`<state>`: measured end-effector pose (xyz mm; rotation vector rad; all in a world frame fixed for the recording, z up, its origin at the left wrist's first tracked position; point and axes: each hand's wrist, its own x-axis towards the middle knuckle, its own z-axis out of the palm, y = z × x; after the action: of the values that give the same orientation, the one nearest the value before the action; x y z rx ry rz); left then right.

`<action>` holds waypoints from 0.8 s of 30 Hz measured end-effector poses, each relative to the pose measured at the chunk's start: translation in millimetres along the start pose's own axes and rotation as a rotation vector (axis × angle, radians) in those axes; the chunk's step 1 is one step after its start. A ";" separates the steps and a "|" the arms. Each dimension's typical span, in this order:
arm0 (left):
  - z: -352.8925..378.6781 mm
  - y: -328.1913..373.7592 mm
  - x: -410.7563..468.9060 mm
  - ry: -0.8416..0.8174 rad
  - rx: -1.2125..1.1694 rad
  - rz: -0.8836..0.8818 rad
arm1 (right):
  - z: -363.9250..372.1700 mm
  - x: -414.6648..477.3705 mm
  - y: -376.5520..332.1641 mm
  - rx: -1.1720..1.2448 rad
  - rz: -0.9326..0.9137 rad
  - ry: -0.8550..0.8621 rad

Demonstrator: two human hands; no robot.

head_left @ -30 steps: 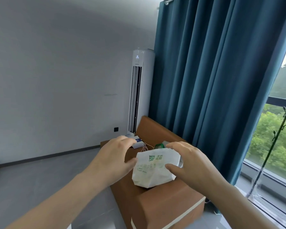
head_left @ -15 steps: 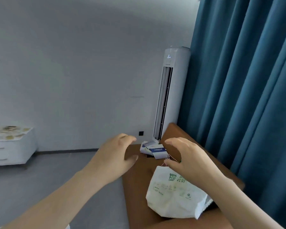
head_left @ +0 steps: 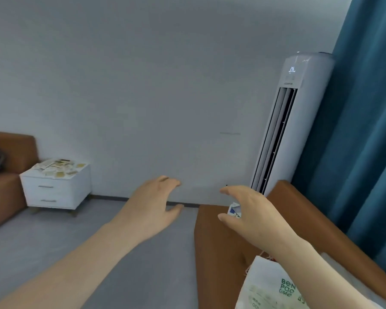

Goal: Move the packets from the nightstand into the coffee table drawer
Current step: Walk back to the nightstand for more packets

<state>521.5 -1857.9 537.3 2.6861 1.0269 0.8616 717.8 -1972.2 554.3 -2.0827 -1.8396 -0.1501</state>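
Observation:
A white nightstand [head_left: 54, 192] with two drawers stands at the far left against the wall. Several pale packets [head_left: 58, 167] lie scattered over its top. My left hand [head_left: 152, 204] floats mid-frame with fingers spread and holds nothing. To its right my right hand [head_left: 250, 215] is raised over a brown leather surface [head_left: 212, 248], fingers curled apart, empty. No coffee table drawer is in view.
A white paper bag with green print [head_left: 274, 286] lies on the brown surface at the lower right. A small blue-and-white box [head_left: 233, 209] peeks out behind my right hand. A tall white air conditioner [head_left: 292, 121] and teal curtain [head_left: 366, 130] stand right. Brown sofa [head_left: 7, 175] sits far left.
My view has swung left, bringing the nightstand and sofa into sight. My right hand has lifted off the paper bag, which now lies lower right. Both hands stay empty.

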 end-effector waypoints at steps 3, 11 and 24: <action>7.2 -35.0 42.9 -0.008 0.016 -0.014 | 13.7 57.0 4.8 0.014 -0.012 -0.028; 47.9 -100.6 143.6 -0.042 0.045 -0.081 | 58.1 187.0 42.5 0.071 -0.065 -0.076; 90.8 -214.7 301.3 0.037 0.144 -0.294 | 127.9 429.6 88.1 0.117 -0.296 -0.111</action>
<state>631.8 -1493.3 533.3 2.5441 1.4980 0.8087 847.9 -1534.3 551.5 -1.7643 -2.1614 -0.0002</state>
